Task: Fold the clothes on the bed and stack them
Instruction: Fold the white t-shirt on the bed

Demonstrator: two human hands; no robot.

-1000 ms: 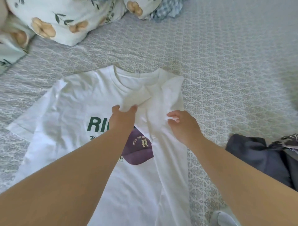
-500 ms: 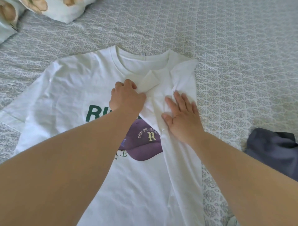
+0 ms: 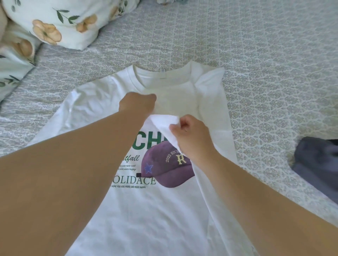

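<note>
A white T-shirt (image 3: 161, 210) with green lettering and a purple cap print lies face up on the bed, collar away from me. Its right side is folded inward over the chest. My right hand (image 3: 192, 138) pinches the edge of the folded-in sleeve (image 3: 162, 120) and lifts it above the print. My left hand (image 3: 137, 105) is curled, knuckles up, on the shirt just below the collar; its fingertips are hidden, so what it holds is unclear. A dark grey-blue garment (image 3: 318, 164) lies crumpled at the right edge.
The grey patterned bedspread (image 3: 256, 54) covers the bed. Floral pillows (image 3: 54, 23) lie at the top left, with another pillow (image 3: 11, 69) along the left edge. A scrap of checked fabric (image 3: 172, 1) peeks in at the top.
My right hand went from lying flat on the folded side to pinching the sleeve edge and pulling it toward me. My left hand shifted up toward the collar. More of the print shows.
</note>
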